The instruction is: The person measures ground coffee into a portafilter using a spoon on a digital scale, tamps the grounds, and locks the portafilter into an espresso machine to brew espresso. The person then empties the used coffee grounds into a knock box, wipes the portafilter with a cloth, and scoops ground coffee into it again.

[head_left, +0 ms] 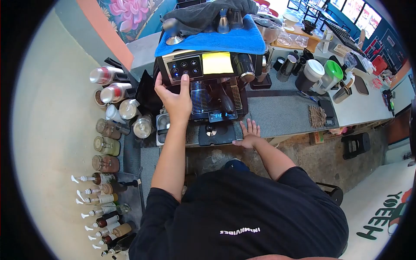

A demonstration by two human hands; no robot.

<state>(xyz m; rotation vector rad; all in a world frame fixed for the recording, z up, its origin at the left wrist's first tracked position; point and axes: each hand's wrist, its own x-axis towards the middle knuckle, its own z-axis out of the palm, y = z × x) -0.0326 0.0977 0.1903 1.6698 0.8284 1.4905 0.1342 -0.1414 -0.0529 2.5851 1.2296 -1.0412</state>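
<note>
My left hand [177, 97] is at the lower left corner of the espresso machine's [219, 81] front. Its thumb touches the lower part of the button panel [184, 69], and its other fingers lie at the panel's left edge, partly hidden. Under the machine's group, the dark handle of a portafilter [226, 103] points toward me. Below it, a small scale [223, 115] on the drip tray shows lit digits. My right hand [249, 135] rests with spread fingers on the counter edge, beside a black tamping mat [225, 136] with a metal tamper [211, 131] on it.
A blue towel [212, 41] with metal tools covers the machine's top. Jars [107, 145] and pump bottles [102, 178] line the left wall. To the right stand lidded pitchers [332, 71], a metal cup [342, 94], and a brush [317, 116]. A black stool [355, 145] is on the floor.
</note>
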